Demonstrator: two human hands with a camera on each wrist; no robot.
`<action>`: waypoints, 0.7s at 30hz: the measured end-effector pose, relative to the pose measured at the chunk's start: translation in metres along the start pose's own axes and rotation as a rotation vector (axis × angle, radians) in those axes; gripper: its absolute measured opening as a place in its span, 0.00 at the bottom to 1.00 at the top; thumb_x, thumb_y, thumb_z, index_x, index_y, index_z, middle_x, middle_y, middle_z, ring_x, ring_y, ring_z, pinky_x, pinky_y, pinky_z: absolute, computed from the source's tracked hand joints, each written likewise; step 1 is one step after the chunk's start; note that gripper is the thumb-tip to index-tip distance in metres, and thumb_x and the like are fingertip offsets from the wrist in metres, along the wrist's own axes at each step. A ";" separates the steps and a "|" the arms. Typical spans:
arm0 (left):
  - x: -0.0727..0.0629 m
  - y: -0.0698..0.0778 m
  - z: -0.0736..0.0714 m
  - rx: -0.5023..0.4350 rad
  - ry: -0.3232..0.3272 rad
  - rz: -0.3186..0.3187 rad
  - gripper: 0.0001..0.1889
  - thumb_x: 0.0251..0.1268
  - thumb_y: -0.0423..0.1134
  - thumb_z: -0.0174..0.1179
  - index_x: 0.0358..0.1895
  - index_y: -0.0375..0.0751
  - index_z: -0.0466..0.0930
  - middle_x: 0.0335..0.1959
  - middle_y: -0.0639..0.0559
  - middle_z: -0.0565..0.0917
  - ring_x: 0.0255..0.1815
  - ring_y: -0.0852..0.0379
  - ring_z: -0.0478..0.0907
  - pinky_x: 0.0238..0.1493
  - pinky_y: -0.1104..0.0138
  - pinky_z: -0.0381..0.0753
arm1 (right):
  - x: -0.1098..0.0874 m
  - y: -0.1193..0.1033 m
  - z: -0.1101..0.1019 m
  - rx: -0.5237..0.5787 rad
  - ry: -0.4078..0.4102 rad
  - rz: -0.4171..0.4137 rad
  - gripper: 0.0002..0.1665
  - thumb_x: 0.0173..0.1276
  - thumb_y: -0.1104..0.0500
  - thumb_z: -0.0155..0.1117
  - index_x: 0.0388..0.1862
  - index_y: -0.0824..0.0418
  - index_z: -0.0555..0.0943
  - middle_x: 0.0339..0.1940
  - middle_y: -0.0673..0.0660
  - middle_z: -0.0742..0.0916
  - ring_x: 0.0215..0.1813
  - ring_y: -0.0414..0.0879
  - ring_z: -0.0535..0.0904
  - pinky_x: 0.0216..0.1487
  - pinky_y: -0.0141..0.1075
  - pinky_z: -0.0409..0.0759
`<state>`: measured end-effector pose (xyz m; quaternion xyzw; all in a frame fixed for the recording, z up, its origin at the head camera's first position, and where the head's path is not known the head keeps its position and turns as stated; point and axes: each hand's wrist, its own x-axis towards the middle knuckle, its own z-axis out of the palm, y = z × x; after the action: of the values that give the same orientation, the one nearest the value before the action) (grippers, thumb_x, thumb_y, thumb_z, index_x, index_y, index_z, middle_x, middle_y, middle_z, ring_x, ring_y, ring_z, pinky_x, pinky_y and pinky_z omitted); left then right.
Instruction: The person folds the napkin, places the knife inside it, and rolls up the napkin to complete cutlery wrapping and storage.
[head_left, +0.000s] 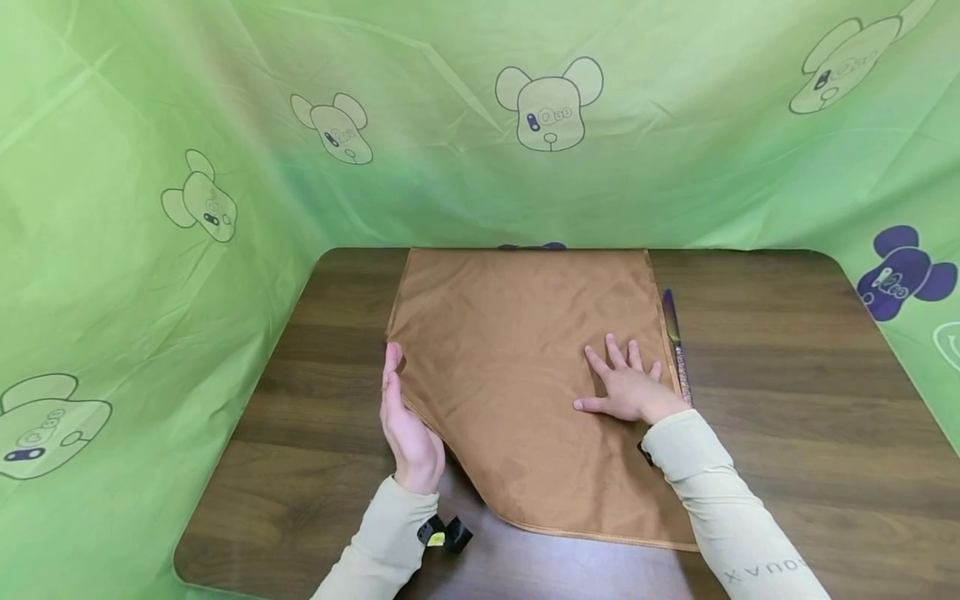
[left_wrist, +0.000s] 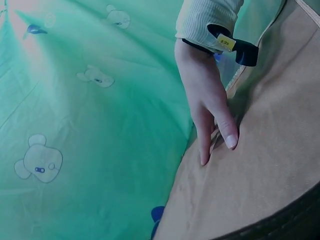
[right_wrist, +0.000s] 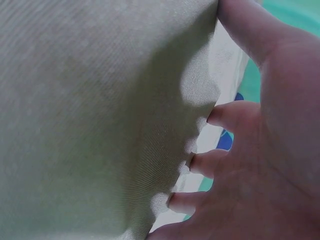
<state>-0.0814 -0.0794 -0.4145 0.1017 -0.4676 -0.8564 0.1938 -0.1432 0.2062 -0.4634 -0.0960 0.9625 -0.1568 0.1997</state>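
Note:
A brown cloth with stitched edges lies over the middle of the table. My left hand is at its left edge, and in the left wrist view the thumb and a finger of that hand pinch a small fold. From there the near-left edge of the cloth slants inward, a little raised. My right hand rests on the right part of the cloth with its fingers spread. In the right wrist view, the fingertips of this hand touch the cloth.
A table knife with a shiny coloured blade and speckled handle lies along the cloth's right edge. The wood-grain table extends on both sides. Green printed fabric hangs behind and at the sides.

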 end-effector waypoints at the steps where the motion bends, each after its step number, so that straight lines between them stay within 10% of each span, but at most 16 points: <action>1: 0.001 -0.001 0.002 0.009 -0.003 0.001 0.25 0.79 0.40 0.32 0.74 0.37 0.58 0.75 0.50 0.62 0.78 0.56 0.50 0.77 0.59 0.46 | 0.000 0.000 0.000 0.000 -0.001 0.001 0.59 0.59 0.31 0.62 0.78 0.58 0.50 0.78 0.73 0.44 0.74 0.78 0.33 0.60 0.80 0.38; 21: 0.018 -0.017 0.036 0.234 -0.154 -0.023 0.26 0.79 0.42 0.32 0.75 0.38 0.53 0.78 0.51 0.55 0.80 0.56 0.45 0.78 0.58 0.42 | 0.003 0.001 0.001 0.005 0.000 0.001 0.60 0.58 0.30 0.62 0.78 0.58 0.50 0.77 0.73 0.44 0.74 0.79 0.34 0.59 0.80 0.39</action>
<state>-0.1140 -0.0515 -0.4089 0.0631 -0.5766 -0.8034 0.1344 -0.1456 0.2065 -0.4652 -0.0950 0.9621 -0.1589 0.2000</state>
